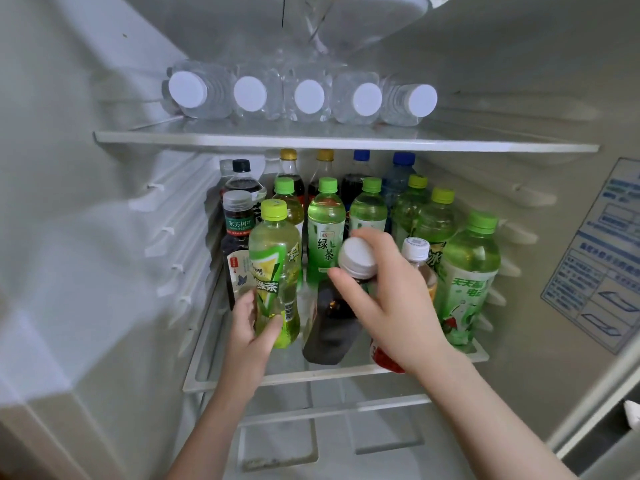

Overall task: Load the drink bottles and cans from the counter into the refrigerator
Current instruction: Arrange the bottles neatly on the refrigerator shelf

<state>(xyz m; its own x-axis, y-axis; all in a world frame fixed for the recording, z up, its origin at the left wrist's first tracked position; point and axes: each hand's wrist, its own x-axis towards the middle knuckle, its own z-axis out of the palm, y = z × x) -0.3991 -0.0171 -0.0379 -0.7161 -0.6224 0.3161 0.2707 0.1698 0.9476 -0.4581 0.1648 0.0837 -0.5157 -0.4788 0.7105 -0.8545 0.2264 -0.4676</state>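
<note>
1. Left hand (251, 329) fingers grasp a "绿茶" green tea bottle (275, 271); right hand (391, 299) fingers grip a white-capped dark bottle (332, 327).
2. Both bottles are at the refrigerator shelf (242, 377) front; "东方树叶" bottle (237, 223) just beyond left fingers.

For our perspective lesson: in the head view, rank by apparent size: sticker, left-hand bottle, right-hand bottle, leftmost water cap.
1. Sticker
2. Left-hand bottle, right-hand bottle: alike, unranked; the latter partly hidden.
3. Leftmost water cap

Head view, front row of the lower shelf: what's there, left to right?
Dark grey-capped tea bottle, pale green tea bottle in left hand, dark white-capped bottle in right hand, white-capped orange bottle, tall green-capped bottle with green-white label.
</note>
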